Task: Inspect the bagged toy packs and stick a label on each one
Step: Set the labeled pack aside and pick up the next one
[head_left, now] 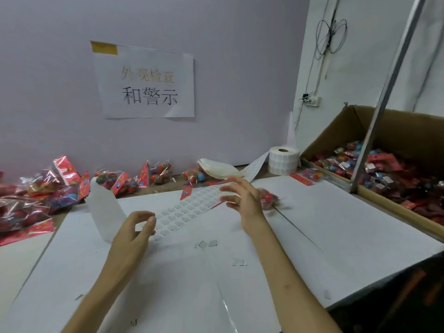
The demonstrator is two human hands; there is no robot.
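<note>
One toy pack (270,198) lies just behind my right hand (245,203), whose fingers are spread. I judge the pack light, crinkly and slippery, best pinched at its header. My left hand (134,227) curls its fingers over the label strip (192,207); I cannot tell if they pinch anything.

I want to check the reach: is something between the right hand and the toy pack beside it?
Nothing visible does. The toy pack lies close behind the right hand, partly hidden by it.

Near tabletop (336,236) bare; label strip (192,207) crosses middle; toy packs (36,195) crowd left; box (336,133), pole (379,116) block right
</note>
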